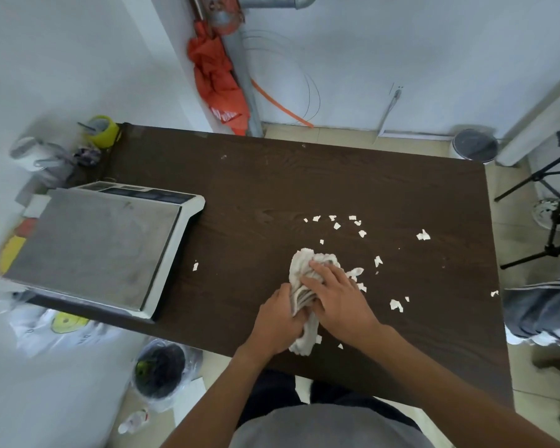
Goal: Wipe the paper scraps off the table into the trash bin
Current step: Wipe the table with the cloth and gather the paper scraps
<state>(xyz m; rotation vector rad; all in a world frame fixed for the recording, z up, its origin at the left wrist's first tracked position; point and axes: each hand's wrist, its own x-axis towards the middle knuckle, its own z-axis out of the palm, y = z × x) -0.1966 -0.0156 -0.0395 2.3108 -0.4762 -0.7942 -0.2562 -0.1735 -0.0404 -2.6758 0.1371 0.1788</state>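
On the dark wooden table (272,189) lies a crumpled white cloth (301,266), and both hands grip it. My left hand (278,318) clutches its lower left part near the front edge. My right hand (337,295) presses on top of it with fingers curled into the folds. Several white paper scraps (337,225) are scattered behind and to the right of the cloth, with a larger one (423,235) further right and one (195,266) to the left. A bin with a plastic liner (160,370) stands on the floor below the table's front left edge.
A large weighing scale (101,244) takes up the table's left part. A second round bin (474,146) stands on the floor past the far right corner. A black tripod (553,221) and a seated person's leg (540,308) are to the right.
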